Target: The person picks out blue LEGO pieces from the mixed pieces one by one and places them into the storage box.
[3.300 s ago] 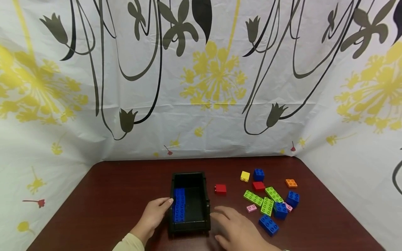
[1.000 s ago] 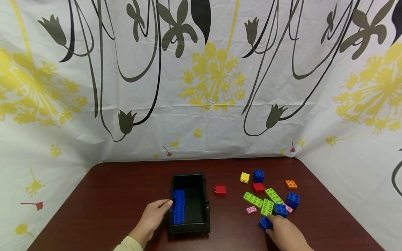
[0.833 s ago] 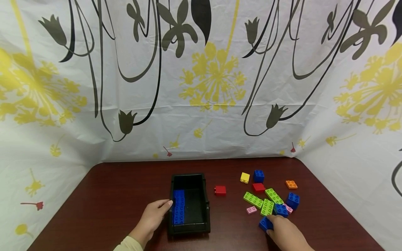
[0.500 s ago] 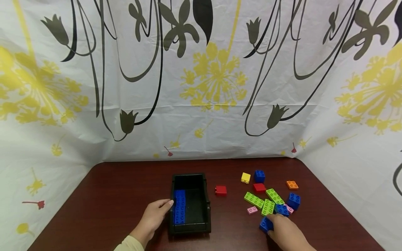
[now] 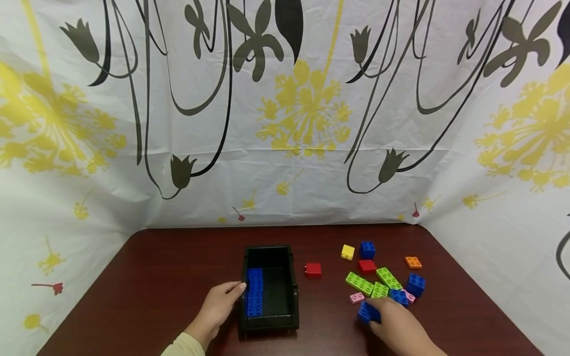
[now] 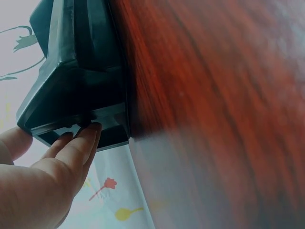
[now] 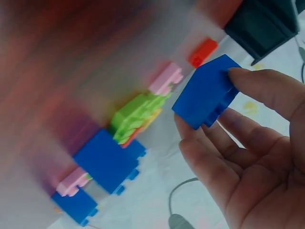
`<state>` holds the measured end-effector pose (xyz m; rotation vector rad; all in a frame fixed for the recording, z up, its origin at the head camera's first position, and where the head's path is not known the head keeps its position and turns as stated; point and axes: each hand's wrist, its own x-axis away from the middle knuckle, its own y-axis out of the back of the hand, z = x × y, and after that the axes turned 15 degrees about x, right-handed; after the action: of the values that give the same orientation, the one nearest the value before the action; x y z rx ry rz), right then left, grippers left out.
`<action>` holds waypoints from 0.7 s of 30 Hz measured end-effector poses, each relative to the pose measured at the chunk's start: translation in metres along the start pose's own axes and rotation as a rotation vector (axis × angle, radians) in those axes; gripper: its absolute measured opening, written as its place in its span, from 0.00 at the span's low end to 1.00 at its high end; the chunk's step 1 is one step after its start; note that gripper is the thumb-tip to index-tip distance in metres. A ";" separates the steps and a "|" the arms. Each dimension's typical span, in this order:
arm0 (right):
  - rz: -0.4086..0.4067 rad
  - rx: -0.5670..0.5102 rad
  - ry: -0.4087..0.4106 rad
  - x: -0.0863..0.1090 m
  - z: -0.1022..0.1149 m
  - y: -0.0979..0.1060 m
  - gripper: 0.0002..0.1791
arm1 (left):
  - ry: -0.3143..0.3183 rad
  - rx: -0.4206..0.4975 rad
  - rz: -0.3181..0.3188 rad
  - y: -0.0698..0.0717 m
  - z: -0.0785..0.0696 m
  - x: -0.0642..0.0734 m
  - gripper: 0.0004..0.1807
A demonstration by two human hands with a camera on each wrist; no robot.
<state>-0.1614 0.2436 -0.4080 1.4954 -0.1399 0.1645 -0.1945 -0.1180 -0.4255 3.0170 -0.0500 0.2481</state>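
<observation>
Gripping black bin (image 5: 269, 324) by its left rim, clamping thumb and fingers of left hand (image 5: 215, 307) round the edge. Pinching blue brick (image 5: 368, 312) between thumb and fingers of right hand (image 5: 398, 324), to the right of the bin and well apart from it. Showing as done: studded blue strip (image 5: 255, 292), lying inside the bin along its left wall; perhaps one piece, perhaps several, seams hard to read. Showing as left, all to the right of the bin: lone red brick (image 5: 313, 269), lying near; farther off, yellow brick (image 5: 348, 252), second red brick (image 5: 367, 266), orange brick (image 5: 413, 262), lime-green bricks (image 5: 359, 283) (three), pink bricks (image 5: 356, 297) (two), remaining blue bricks (image 5: 415, 284) (three). Judging by the bare right side of the bin's floor and the loose pieces lying outside: standing at an early stage, with the pinched brick not yet in.
</observation>
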 end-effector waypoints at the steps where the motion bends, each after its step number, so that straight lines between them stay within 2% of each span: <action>1: -0.008 -0.010 0.009 0.001 0.003 0.002 0.25 | -0.002 -0.002 0.000 0.000 0.000 0.000 0.28; 9: -0.095 -0.066 0.082 0.010 0.023 0.014 0.23 | 0.004 -0.004 -0.004 -0.001 0.000 0.001 0.29; 21: -0.170 -0.124 0.220 0.016 0.048 0.026 0.21 | -0.003 -0.002 0.002 -0.001 0.001 0.000 0.29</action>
<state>-0.1507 0.1973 -0.3763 1.3487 0.1514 0.1789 -0.1940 -0.1171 -0.4268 3.0151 -0.0530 0.2441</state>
